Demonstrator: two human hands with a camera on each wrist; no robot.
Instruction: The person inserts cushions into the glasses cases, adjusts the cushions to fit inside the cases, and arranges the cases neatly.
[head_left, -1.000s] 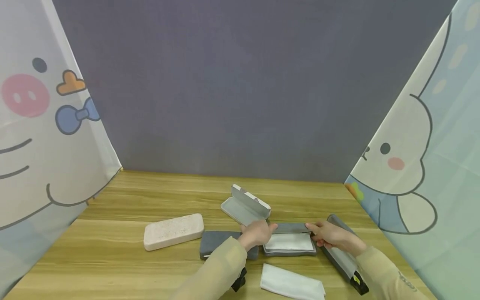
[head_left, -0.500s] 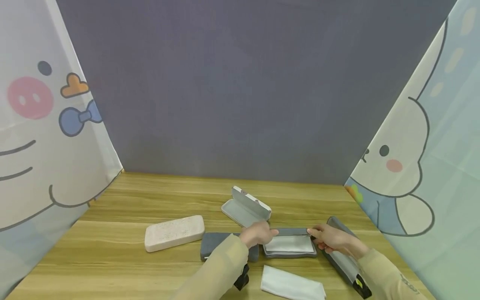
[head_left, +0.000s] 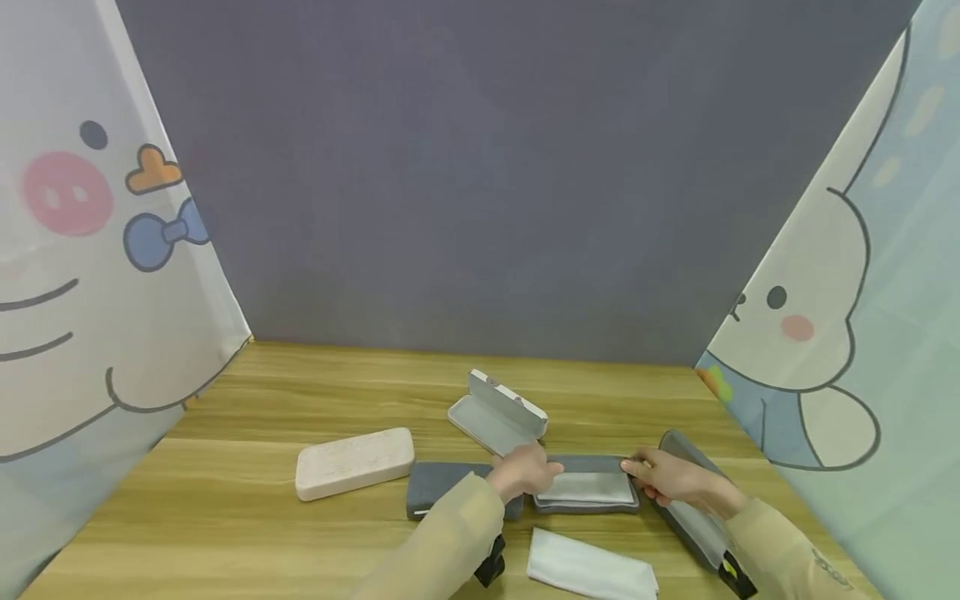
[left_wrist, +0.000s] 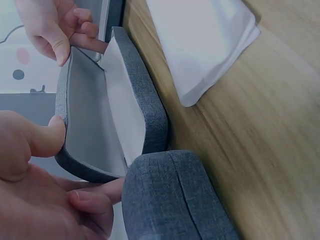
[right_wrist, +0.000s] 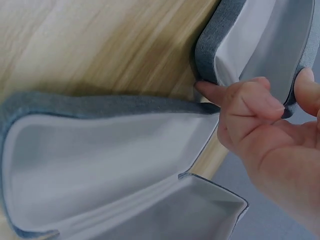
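Observation:
A grey fabric glasses case (head_left: 551, 507) lies partly open on the table, with a folded white cloth (head_left: 585, 487) inside. Its raised lid (left_wrist: 90, 107) leans forward over the cloth. At the lid's left end, my left hand (head_left: 525, 471) grips the edge, thumb (left_wrist: 49, 137) on the rim and fingers behind. My right hand (head_left: 671, 477) pinches the opposite end, one finger reaching down beside the case's corner in the right wrist view. A closed grey glasses case (head_left: 438, 482) sits under my left forearm. Beside my right hand lies another grey case (right_wrist: 100, 160), open, with a pale lining.
A second folded white cloth (head_left: 588, 567) lies on the wooden table (head_left: 225, 517) in front of the held case. Behind my left hand stands an open white case (head_left: 491, 425). A cream case (head_left: 355, 463) lies at left. Grey fabric (head_left: 465, 183) hangs behind the table.
Both hands have tipped the grey case's lid a little forward and down, so it covers slightly more of the cloth. The other cases and the loose cloth stay in place.

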